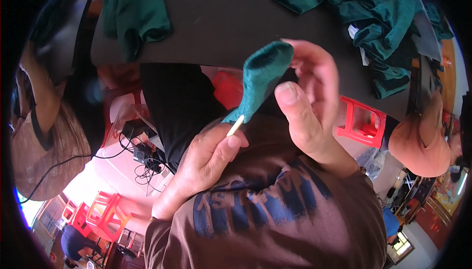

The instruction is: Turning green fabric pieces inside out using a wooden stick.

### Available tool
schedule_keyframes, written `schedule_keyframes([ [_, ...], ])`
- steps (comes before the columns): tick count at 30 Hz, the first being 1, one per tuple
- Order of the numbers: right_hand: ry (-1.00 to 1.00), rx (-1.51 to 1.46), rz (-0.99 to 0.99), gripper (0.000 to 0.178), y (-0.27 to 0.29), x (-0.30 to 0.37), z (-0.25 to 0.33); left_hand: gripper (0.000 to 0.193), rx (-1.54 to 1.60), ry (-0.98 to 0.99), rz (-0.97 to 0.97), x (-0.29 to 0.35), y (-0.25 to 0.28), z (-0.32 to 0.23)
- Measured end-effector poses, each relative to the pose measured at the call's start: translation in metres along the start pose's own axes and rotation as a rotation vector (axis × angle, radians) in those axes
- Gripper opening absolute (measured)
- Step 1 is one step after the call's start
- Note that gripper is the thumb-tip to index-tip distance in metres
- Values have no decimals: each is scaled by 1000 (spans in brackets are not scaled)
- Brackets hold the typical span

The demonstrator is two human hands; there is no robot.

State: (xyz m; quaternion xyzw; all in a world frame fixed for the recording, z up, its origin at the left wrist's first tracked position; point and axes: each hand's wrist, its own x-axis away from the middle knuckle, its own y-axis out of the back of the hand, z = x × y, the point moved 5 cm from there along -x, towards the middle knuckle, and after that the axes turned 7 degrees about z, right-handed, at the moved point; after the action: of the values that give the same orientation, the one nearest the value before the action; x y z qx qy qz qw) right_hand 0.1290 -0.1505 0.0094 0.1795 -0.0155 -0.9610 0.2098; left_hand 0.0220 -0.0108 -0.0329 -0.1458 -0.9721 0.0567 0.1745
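My left hand [209,158] is closed in a pinch round a thin pale stick [236,125] and the narrow lower end of a green velvet piece [263,75]. This piece looks like a small tube or pouch, rising from the fingers and widening to a rounded top. My right hand [312,97] curves beside that top, its thumb apart from the bent fingers. The index fingertip passes behind the velvet edge, and I cannot tell whether it touches. How far the stick reaches into the cloth is hidden.
On the dark table [211,18] lie a folded green velvet cloth [135,11] at left and a crumpled green velvet heap [378,18] at right. Red stools [361,124] and black cables [147,156] are below. Other people [420,141] sit at both sides.
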Motion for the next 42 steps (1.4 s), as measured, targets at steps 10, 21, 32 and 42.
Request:
schedule_keyframes([
  [10,-176,-373,205,29,-17,3,4,47,90,-38,61,5,-5,-4],
  [21,233,121,206,17,-14,1,18,32,-53,-153,42,6,-3,-10],
  [32,198,-35,155,25,-13,7,20,42,-17,-166,37,6,-8,-11],
  [42,190,-2,217,15,-19,18,13,42,31,-124,7,9,-10,-2],
])
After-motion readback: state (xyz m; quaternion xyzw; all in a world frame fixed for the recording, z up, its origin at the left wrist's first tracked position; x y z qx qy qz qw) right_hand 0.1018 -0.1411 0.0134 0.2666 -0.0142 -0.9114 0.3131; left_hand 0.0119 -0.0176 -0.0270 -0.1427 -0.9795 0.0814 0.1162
